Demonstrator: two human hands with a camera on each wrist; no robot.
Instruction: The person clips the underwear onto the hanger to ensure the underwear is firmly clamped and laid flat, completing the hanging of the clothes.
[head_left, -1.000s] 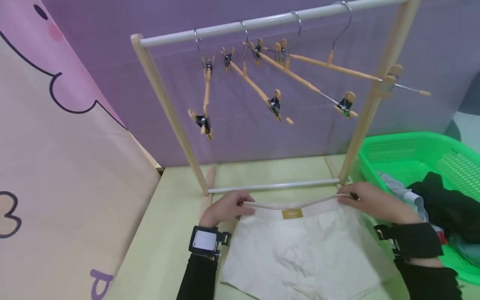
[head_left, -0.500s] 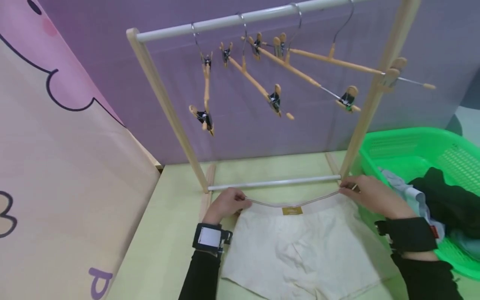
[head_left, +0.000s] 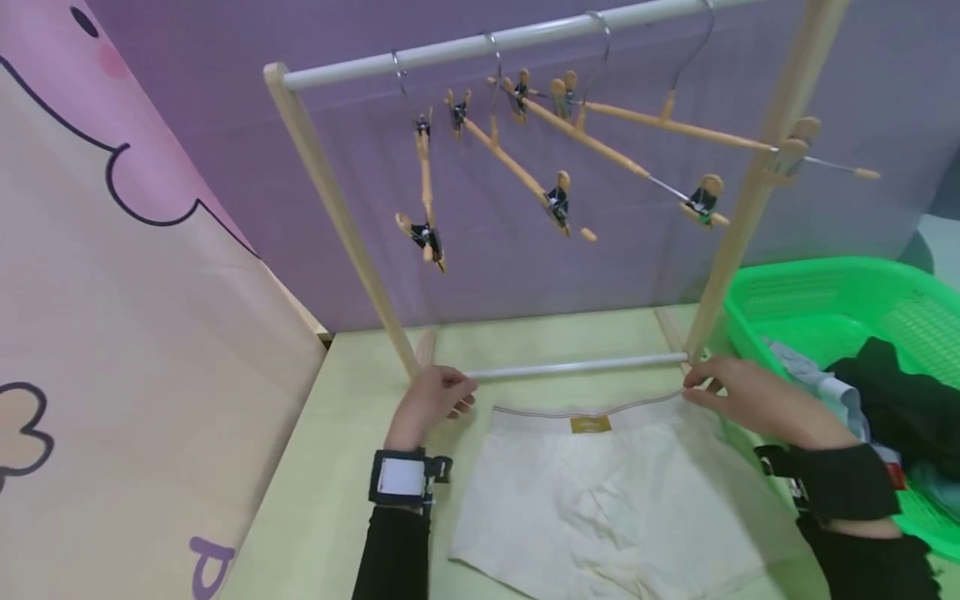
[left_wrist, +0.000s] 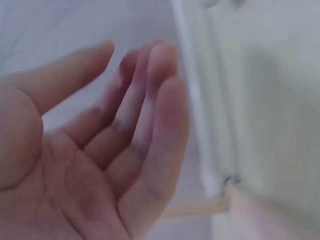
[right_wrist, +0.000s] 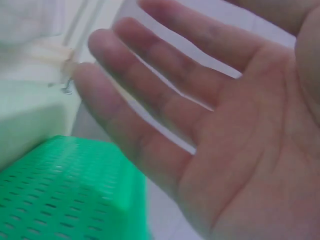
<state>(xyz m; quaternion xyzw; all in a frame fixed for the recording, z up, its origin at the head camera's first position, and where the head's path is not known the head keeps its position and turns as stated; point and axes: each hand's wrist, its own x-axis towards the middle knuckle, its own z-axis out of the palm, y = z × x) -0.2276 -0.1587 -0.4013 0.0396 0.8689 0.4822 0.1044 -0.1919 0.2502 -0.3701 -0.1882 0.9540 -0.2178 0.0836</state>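
A pair of cream shorts [head_left: 540,492] with a tan label [head_left: 591,425] at the waistband lies spread on the table. My left hand [head_left: 431,404] is off the shorts, past the left end of the waistband and near the rack's foot. In the left wrist view its fingers are loosely bent with nothing between them. My right hand [head_left: 750,400] is at the right end of the waistband, fingertips right by its edge. The right wrist view shows its fingers [right_wrist: 150,95] extended and apart, holding nothing.
A wooden rack with a white top rail [head_left: 450,52] stands behind the shorts. Several clip hangers hang from it, one hanger [head_left: 517,171] near its middle. A green basket [head_left: 840,279] with dark and grey clothes [head_left: 892,392] is at the right.
My left hand has let go of the waistband's left corner and moved left and slightly up. The right hand has loosened from the right corner, staying close to it. The shorts lie flat.
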